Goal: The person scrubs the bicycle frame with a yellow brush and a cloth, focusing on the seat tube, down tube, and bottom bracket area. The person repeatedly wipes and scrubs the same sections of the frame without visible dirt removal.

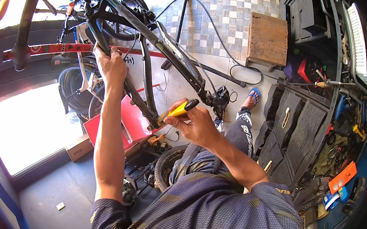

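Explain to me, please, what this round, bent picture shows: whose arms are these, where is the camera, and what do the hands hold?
The camera sits on a person's head and looks down, so the two bare arms are the person's own; its wide lens bends straight lines. The left hand is closed around a tube of the black bicycle frame, which stands raised in front. The right hand holds a yellow-handled tool with a black end against the frame. Below lie a black tyre, a red panel and a cardboard box. A wooden crate stands on the tiled floor.
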Demonstrator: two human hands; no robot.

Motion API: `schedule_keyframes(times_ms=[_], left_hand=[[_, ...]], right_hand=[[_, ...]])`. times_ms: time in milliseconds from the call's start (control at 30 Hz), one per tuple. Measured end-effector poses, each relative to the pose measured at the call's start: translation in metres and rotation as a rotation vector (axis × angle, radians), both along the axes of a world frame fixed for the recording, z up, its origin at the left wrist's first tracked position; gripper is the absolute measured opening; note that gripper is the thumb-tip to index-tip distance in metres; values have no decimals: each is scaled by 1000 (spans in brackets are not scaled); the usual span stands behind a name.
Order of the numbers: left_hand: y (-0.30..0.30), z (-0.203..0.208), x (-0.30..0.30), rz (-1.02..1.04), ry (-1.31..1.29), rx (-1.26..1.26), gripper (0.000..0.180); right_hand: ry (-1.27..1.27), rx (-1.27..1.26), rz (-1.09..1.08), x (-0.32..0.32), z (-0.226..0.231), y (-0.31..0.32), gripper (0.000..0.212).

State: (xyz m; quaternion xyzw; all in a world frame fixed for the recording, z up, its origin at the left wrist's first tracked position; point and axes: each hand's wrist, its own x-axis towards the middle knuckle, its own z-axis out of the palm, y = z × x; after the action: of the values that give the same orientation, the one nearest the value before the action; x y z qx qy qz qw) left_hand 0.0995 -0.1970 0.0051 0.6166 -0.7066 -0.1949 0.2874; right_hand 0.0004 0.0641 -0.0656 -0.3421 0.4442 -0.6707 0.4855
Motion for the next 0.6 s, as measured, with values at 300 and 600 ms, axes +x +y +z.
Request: schedule_keyframes(times_ms=[300, 600], left_hand=[[-2, -2, 3, -8, 15, -17, 37], [-1, -3, 3, -18, 61, -7, 35]], right_hand=[[234, -139, 134, -9, -3, -10, 28], [844, -655, 12, -19, -19, -7, 14]])
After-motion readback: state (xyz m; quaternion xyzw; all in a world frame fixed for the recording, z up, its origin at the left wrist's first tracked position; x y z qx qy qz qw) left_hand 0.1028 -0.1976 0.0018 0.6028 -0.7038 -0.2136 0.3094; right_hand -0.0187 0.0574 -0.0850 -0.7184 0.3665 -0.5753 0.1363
